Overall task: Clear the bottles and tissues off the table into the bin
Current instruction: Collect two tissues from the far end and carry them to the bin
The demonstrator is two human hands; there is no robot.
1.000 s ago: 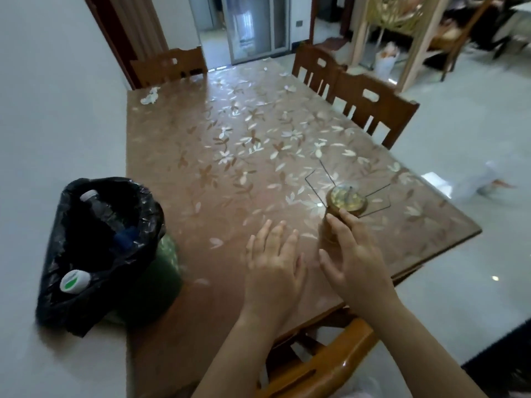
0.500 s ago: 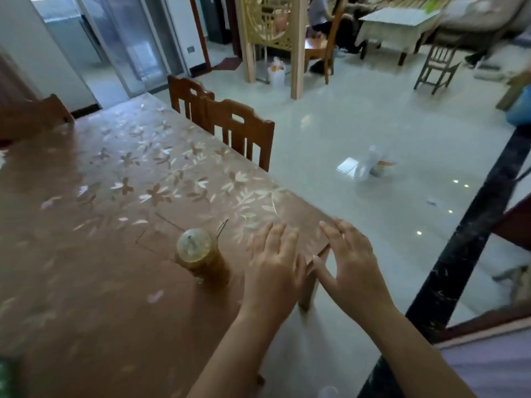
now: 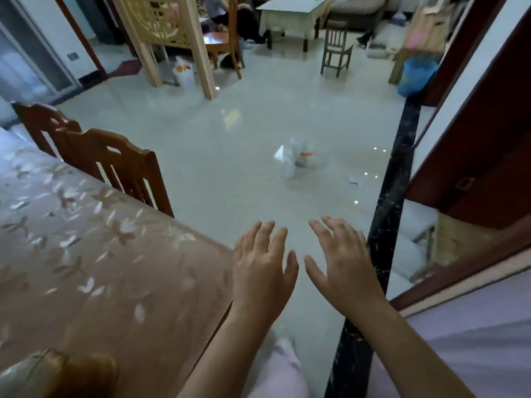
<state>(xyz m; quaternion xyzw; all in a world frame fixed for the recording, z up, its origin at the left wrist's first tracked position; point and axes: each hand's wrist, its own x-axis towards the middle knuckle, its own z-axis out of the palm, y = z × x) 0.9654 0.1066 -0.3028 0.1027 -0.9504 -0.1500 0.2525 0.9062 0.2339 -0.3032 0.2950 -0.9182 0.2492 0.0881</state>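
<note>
Pale floor (image 3: pixel 230 168); clear bottle (image 3: pixel 293 160) beyond table (image 3: pixel 86 254)

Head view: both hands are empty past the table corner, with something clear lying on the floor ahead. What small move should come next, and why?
Probably a step toward the clear plastic litter on the floor, reaching with the right hand. Both it and the left hand are open and empty, the table shows no bottles or tissues here, and that blurred item looks like a bottle.
</note>
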